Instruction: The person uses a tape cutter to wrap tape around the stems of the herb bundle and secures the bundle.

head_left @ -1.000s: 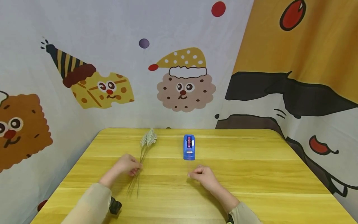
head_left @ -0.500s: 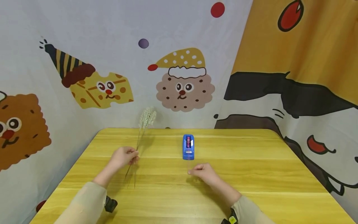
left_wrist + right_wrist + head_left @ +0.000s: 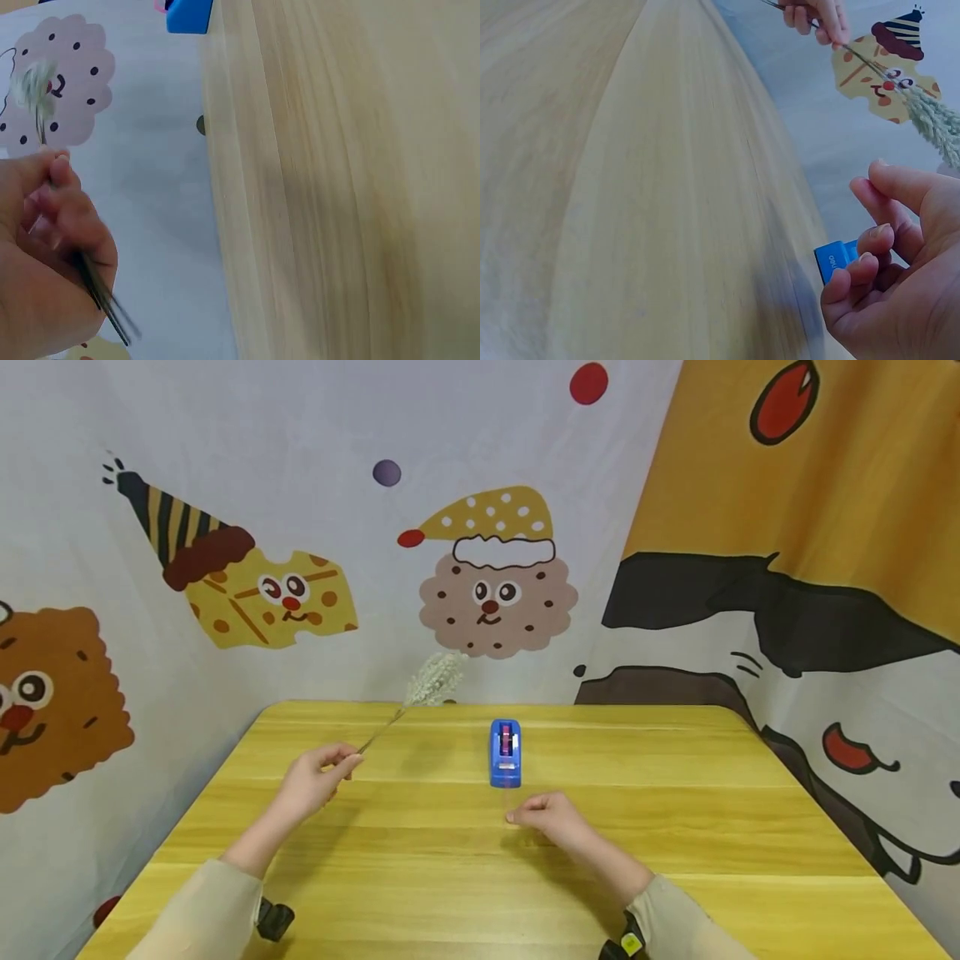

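Observation:
My left hand (image 3: 318, 781) pinches the thin stems of a small bunch of dried grass (image 3: 437, 679) above the table's left side. Its pale fluffy heads lean up and to the right. In the left wrist view, the lower stems (image 3: 101, 296) emerge below the curled fingers. Near the table's middle stands a blue tape dispenser (image 3: 506, 768) with a pink core. Just in front of it, my right hand (image 3: 555, 821) pinches the end of a faint clear tape strip (image 3: 507, 799) that runs from the dispenser. The right wrist view shows thumb and forefinger together; the tape is hard to see there.
The yellow wood-grain table (image 3: 675, 827) reaches back to a cartoon-printed cloth (image 3: 322, 410) hanging behind and at the sides. A dark wrist camera (image 3: 275, 920) is strapped by the left sleeve, another (image 3: 622, 946) by the right.
My left hand has lifted the dried grass off the table and moved a little left and away. The grass heads have tipped to the right. My right hand has shifted slightly toward the dispenser.

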`<move>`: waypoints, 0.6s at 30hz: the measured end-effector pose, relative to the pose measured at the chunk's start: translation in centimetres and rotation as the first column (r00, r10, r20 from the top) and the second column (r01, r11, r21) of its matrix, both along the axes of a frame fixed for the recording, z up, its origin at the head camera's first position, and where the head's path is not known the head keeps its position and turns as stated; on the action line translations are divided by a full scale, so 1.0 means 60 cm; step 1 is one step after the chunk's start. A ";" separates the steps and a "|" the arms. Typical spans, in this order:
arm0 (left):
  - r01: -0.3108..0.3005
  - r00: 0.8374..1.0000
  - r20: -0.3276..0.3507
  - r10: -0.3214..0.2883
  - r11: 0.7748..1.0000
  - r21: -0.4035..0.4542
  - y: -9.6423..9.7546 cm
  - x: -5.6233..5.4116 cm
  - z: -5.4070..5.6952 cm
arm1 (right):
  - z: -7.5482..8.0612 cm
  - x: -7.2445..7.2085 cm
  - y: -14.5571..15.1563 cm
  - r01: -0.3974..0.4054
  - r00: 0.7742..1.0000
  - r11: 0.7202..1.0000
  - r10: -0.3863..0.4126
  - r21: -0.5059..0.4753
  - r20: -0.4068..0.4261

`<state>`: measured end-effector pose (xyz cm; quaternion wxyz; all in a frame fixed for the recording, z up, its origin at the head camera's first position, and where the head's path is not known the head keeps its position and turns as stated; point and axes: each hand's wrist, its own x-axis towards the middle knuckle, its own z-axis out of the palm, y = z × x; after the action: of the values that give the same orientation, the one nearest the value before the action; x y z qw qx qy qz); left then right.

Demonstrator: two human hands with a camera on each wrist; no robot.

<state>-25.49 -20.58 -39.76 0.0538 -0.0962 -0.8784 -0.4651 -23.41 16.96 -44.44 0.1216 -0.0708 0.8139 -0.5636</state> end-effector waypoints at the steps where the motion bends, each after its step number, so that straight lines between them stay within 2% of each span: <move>1: 0.013 1.000 -0.026 -0.013 0.999 -0.033 -0.003 0.003 0.002 | 0.000 0.000 0.000 -0.004 1.000 1.000 0.004 -0.001 0.008; 4: 0.075 0.995 -0.067 -0.080 0.994 -0.077 -0.011 0.012 0.008 | 0.002 -0.001 0.000 -0.017 1.000 1.000 0.017 0.001 0.016; 7: 0.170 0.985 -0.031 -0.172 0.984 -0.059 -0.016 0.021 0.014 | 0.003 -0.001 0.001 -0.022 1.000 1.000 0.022 0.001 0.016; 9: 0.241 0.971 0.008 -0.241 0.970 -0.044 -0.018 0.027 0.019 | 0.004 -0.001 0.002 -0.023 1.000 1.000 0.023 0.000 0.012; 12: 0.347 0.936 0.073 -0.344 0.937 -0.037 -0.016 0.037 0.026 | 0.007 -0.001 0.003 -0.024 1.000 1.000 0.024 -0.016 0.014; 18: 0.510 0.850 0.157 -0.502 0.860 -0.014 0.007 0.058 0.026 | 0.016 -0.003 0.004 -0.027 0.999 1.000 0.026 -0.012 -0.019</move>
<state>-22.00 -20.14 -38.21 -0.1383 -0.2908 -0.8361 -0.4441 -23.59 17.21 -43.47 0.1210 -0.0875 0.8105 -0.5664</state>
